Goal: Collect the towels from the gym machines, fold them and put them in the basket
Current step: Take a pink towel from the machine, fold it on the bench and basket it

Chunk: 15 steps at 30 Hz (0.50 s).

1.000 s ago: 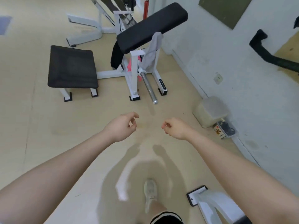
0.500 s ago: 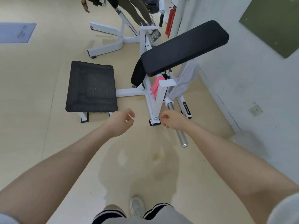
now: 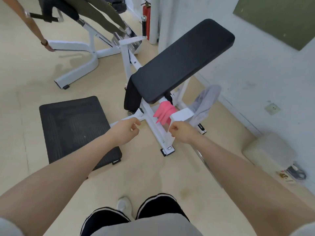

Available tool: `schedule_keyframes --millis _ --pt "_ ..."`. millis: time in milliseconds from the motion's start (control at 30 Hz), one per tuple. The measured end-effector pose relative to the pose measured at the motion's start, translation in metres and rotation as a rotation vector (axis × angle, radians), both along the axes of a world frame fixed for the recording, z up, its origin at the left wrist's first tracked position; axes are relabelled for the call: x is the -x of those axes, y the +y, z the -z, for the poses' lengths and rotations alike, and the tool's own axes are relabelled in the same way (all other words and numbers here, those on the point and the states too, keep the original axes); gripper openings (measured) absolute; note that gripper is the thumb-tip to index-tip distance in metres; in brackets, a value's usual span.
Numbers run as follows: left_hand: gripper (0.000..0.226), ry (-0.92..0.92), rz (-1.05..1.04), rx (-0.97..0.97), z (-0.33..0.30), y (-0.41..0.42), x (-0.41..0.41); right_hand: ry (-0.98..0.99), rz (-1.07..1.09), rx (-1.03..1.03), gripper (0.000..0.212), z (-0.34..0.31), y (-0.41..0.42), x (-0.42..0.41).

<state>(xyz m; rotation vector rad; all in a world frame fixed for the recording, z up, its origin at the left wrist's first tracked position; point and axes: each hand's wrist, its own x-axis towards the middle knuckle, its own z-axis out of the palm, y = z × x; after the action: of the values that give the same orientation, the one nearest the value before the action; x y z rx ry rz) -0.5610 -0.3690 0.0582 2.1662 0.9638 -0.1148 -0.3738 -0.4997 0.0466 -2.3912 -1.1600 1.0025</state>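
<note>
Open floor: bare floor (image 3: pixel 153 169) beneath my forearms.
Ahead: white frame (image 3: pixel 154 126) and black pad (image 3: pixel 184 60) block the pink towel (image 3: pixel 164 113).
Right: wall (image 3: pixel 255 62) close.

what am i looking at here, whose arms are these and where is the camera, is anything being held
The camera sits on a person's head and looks forward and down, so the two bare arms reaching in from the bottom belong to the wearer. There is no robot. The left hand and the right hand are both loosely curled and hold nothing.

In front of them stands a white gym machine with a slanted black pad. Two towels hang on its frame: a pink towel under the pad and a grey towel on the wall side. A flat black platform lies on the floor to the left.

At the top left, part of another person shows at a second machine. No basket is in view.
</note>
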Motion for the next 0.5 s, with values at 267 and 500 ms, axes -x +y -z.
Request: schedule_keyframes --millis 267,500 --pt "0.028 -0.044 0.044 0.109 0.02 0.125 -0.121 -0.01 0.306 0.009 0.03 0.042 0.082 -0.093" --pt "0.025 -0.048 -0.013 0.21 0.056 0.216 -0.24 0.024 0.278 0.188 0.032 0.099 0.185 -0.208"
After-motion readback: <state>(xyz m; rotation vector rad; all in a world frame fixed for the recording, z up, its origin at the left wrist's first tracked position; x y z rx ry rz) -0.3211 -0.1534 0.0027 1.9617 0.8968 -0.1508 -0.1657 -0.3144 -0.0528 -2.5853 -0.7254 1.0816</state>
